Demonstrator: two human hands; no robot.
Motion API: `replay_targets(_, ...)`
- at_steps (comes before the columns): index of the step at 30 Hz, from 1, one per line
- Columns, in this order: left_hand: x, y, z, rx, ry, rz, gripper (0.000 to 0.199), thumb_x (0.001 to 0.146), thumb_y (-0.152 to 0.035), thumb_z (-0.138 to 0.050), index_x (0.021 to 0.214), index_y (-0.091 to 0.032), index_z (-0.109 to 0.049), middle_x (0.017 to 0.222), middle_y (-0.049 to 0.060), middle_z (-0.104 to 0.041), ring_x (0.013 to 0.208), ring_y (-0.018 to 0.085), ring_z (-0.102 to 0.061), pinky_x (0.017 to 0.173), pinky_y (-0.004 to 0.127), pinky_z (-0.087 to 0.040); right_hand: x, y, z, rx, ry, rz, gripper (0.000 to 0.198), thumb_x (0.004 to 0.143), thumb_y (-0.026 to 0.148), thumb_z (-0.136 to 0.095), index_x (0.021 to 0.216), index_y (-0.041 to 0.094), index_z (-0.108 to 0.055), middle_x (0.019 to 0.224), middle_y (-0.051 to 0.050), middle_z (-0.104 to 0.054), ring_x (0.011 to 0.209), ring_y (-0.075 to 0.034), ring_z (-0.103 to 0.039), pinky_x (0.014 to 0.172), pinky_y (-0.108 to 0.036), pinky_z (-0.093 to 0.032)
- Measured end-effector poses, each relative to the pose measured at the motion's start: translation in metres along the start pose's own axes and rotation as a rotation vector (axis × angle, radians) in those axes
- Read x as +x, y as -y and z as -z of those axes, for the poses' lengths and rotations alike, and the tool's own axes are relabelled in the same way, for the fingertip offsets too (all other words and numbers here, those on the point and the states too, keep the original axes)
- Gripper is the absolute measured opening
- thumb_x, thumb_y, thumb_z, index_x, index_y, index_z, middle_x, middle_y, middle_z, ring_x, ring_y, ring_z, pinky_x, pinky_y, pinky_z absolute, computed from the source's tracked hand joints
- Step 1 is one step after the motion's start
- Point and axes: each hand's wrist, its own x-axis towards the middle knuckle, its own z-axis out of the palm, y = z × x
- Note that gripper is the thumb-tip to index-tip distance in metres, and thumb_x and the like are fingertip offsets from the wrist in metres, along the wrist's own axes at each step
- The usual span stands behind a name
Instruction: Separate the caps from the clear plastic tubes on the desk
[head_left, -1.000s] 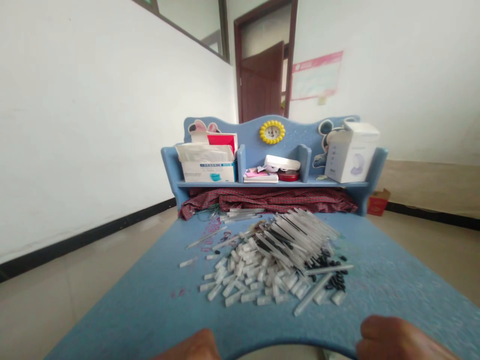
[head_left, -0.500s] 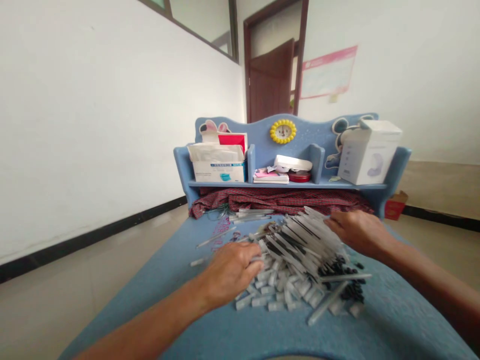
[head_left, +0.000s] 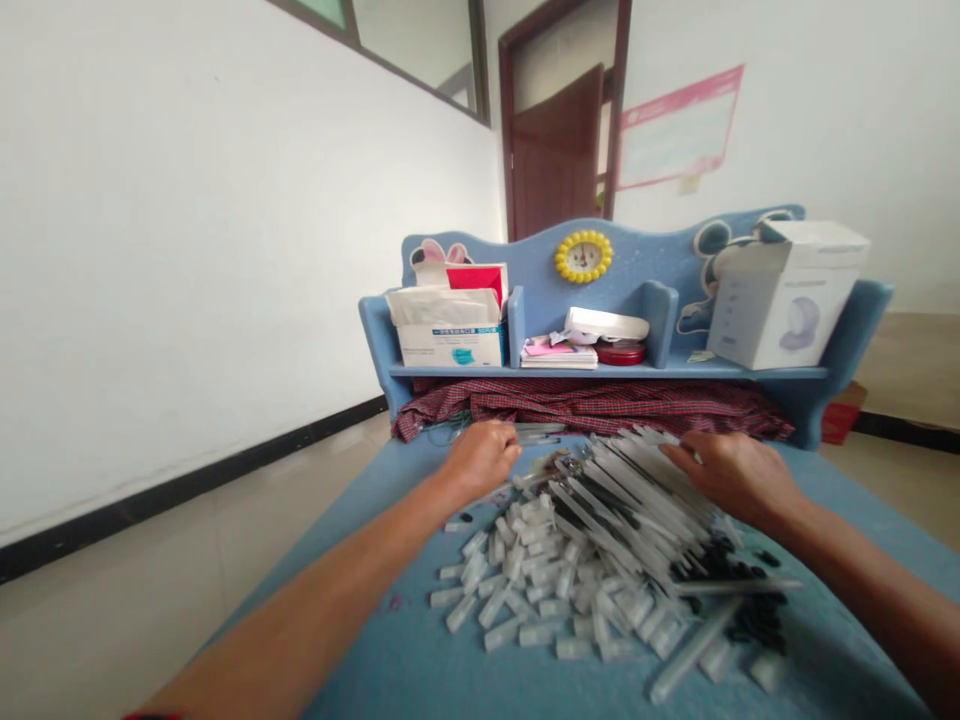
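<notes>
My left hand [head_left: 484, 458] is closed above the back left of the blue table, beside a few slim translucent sticks [head_left: 536, 430]. Whatever it holds is hidden. At the right edge of a heap of long translucent pen barrels [head_left: 637, 490], my right hand [head_left: 739, 475] has its fingers pressed together. I cannot make out what is between them. Many short translucent pen caps [head_left: 525, 580] lie loose in front of the barrels. Small black plugs [head_left: 757, 610] are piled at the heap's right, with a barrel [head_left: 694, 650] lying across the near side.
A blue shelf [head_left: 705, 372] stands at the table's [head_left: 420, 640] back. It carries a mask box [head_left: 442, 340], a red round tin [head_left: 621, 353] and a tall white box [head_left: 780, 300]. Below it lies a bunched red checked cloth [head_left: 600, 402]. A yellow-rimmed clock [head_left: 583, 257] is on the backboard.
My left hand has moved from the near left of the heap away to the back of the table, uncovering more caps. My right hand stays by the barrels. The view has shifted slightly.
</notes>
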Motion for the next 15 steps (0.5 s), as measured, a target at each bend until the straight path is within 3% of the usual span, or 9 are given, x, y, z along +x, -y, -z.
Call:
replay_targets(3, 0.027, 0.015, -0.010, 0.064, 0.056, 0.055, 0.016, 0.089, -0.024, -0.053, 0.094, -0.014, -0.064, 0.096, 0.008, -0.064, 0.091, 0.022, -0.061, 0.079, 0.036, -0.048, -0.002, -0.003, -0.006, 0.029, -0.052, -0.015, 0.042, 0.090, 0.048, -0.034, 0.081, 0.022, -0.066, 0.071, -0.012, -0.071, 0.070, -0.030, -0.068, 0.054, -0.030, -0.035)
replay_targets(8, 0.044, 0.014, -0.028, 0.103, 0.125, 0.069, 0.031, 0.089, -0.033, -0.056, 0.114, -0.016, -0.055, 0.113, 0.007, -0.058, 0.098, 0.022, -0.059, 0.081, 0.040, -0.052, -0.009, -0.010, -0.012, 0.060, -0.131, 0.004, 0.039, 0.090, 0.047, -0.038, 0.071, 0.023, -0.063, 0.064, -0.007, -0.069, 0.063, -0.024, -0.066, 0.053, -0.028, -0.030)
replay_targets(11, 0.044, 0.012, -0.029, 0.096, 0.118, 0.064, 0.019, 0.088, -0.027, -0.056, 0.091, -0.011, -0.065, 0.093, 0.005, -0.063, 0.089, 0.022, -0.062, 0.076, 0.033, -0.049, -0.011, -0.013, -0.014, 0.083, -0.178, 0.019, 0.038, 0.090, 0.045, -0.039, 0.068, 0.022, -0.061, 0.061, -0.006, -0.067, 0.059, -0.022, -0.064, 0.052, -0.027, -0.028)
replay_targets(15, 0.043, 0.013, -0.013, 0.064, 0.084, 0.025, 0.019, 0.078, -0.013, -0.051, 0.064, -0.012, -0.064, 0.069, 0.004, -0.061, 0.075, 0.020, -0.061, 0.066, 0.027, -0.042, -0.010, -0.013, -0.013, 0.130, -0.264, 0.023, 0.039, 0.089, 0.045, -0.039, 0.066, 0.022, -0.060, 0.059, -0.006, -0.066, 0.055, -0.019, -0.061, 0.052, -0.027, -0.027)
